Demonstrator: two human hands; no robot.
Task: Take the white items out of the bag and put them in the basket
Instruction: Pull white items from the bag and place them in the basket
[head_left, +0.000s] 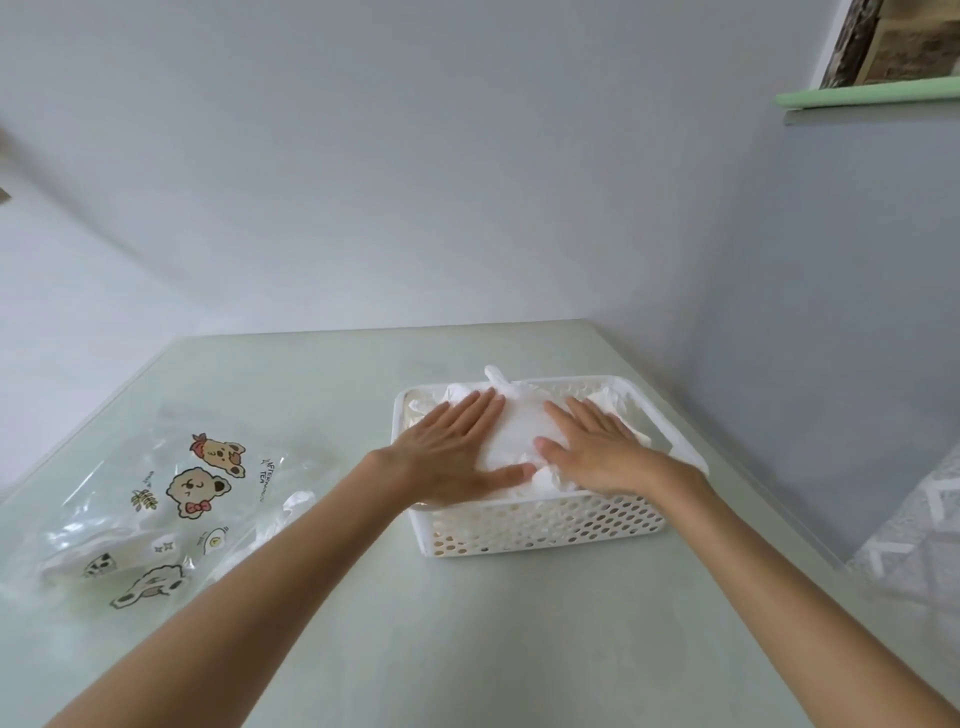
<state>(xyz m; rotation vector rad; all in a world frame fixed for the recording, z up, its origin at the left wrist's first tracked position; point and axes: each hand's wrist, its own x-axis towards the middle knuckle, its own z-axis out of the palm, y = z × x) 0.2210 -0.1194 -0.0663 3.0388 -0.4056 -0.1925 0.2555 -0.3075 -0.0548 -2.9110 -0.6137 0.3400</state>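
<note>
Both hands lie flat, fingers straight, on the heap of white items (519, 441) that fills the white perforated basket (545, 525). The left hand (452, 452) presses the near-left part of the heap and the right hand (597, 449) the near-right part; neither grips anything. The items rise slightly above the basket rim, and a twisted white tip sticks up at the far side, so this looks like a pressing-down or settling step, not a fresh placing.

As for progress, most of the work seems done: the basket is full. The clear plastic bag (171, 499), printed with cartoon bears, lies flattened on the tabletop (467, 623) well to the left of the basket. Some white shapes show through or beside it near its lower and right edges, but the plastic glares and crumples, so I cannot tell whether these are items left inside or only folds of the bag itself. If any remain, they are few.

The tabletop is pale green-white and smooth, set into a corner of plain grey-white walls. A mint-green ledge (867, 96) shows high on the right wall, and patterned grey fabric (919, 540) lies beyond the tabletop's right edge.
</note>
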